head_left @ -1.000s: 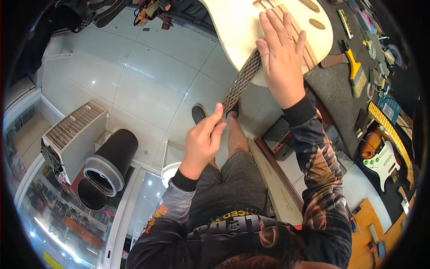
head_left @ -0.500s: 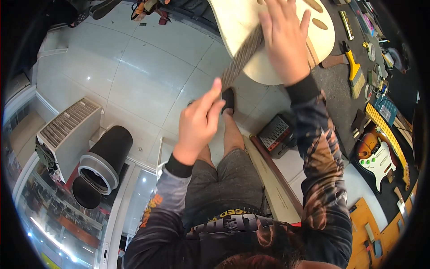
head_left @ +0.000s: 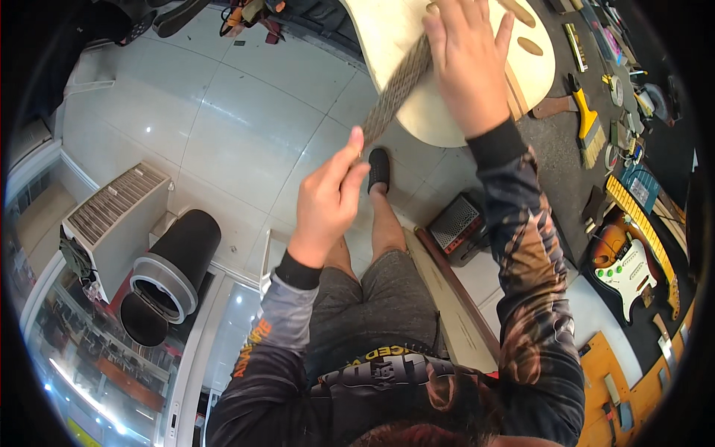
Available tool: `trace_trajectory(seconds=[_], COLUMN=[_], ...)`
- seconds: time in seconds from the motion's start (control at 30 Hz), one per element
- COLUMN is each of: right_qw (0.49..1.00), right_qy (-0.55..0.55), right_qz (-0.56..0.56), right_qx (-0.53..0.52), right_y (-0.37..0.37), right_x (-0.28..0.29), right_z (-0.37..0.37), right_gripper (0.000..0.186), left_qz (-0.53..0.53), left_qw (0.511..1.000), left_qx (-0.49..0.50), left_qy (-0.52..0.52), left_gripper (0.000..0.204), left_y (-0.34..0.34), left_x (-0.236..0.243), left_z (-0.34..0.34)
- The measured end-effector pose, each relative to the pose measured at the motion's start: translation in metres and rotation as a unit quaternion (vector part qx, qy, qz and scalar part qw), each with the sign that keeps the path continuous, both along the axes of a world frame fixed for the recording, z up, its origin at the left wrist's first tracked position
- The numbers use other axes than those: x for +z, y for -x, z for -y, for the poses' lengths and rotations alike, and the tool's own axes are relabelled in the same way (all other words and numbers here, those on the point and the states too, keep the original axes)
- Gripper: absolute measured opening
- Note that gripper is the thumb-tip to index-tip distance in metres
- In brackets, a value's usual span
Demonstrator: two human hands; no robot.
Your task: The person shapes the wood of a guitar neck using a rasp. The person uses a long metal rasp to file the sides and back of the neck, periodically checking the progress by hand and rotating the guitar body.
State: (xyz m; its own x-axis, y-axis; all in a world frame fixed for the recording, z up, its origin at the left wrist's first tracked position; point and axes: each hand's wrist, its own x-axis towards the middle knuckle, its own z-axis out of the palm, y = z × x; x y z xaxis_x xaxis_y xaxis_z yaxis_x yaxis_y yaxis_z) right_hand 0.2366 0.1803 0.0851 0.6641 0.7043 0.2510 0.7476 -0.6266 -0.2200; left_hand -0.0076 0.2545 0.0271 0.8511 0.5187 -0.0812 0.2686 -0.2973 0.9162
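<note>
- The near end of the lattice-patterned rasp [head_left: 397,91] is being pinched between thumb and forefinger of the partly closed left hand [head_left: 325,211].
- The right hand [head_left: 471,71] is being held open, fingers extended, over the pale guitar body [head_left: 434,115]; whether the rasp's far end is being gripped beneath it cannot be told.
- The rasp is being slanted between both hands, partly across the guitar body.
- Right of the right hand, a yellow-handled flat brush [head_left: 588,125] is being supported by the workbench [head_left: 550,145].
</note>
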Motion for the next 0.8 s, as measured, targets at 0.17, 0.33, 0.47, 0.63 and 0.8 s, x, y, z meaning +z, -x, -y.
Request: trace_trajectory(seconds=[0.17, 0.33, 0.47, 0.63, 0.8], right_qw=[0.997, 1.0, 0.999, 0.999, 0.998], right_qy=[0.063, 0.024, 0.039, -0.003, -0.03], right_qz=[-0.03, -0.017, -0.036, 0.036, 0.029], right_qx=[-0.011, 0.009, 0.012, 0.036, 0.047], right_y=[0.019, 0.01, 0.017, -0.01, 0.013], right_x=[-0.007, -0.001, -0.008, 0.0, -0.034], right_z=[0.02, 0.006, 0.014, -0.012, 0.021], right_gripper=[0.056, 0.054, 0.052, 0.049, 0.051], left_qz=[0.037, 0.021, 0.022, -0.003, 0.017], left_qw=[0.999, 1.0, 1.0, 0.999, 1.0], left_qx=[-0.015, 0.011, 0.001, 0.029, 0.006], left_qy=[0.007, 0.018, 0.003, 0.029, 0.011], left_gripper=[0.05, 0.048, 0.048, 0.049, 0.047], left_y=[0.027, 0.016, 0.031, -0.002, 0.034], left_x=[-0.006, -0.005, -0.004, 0.003, -0.005], left_z=[0.012, 0.008, 0.016, -0.002, 0.019])
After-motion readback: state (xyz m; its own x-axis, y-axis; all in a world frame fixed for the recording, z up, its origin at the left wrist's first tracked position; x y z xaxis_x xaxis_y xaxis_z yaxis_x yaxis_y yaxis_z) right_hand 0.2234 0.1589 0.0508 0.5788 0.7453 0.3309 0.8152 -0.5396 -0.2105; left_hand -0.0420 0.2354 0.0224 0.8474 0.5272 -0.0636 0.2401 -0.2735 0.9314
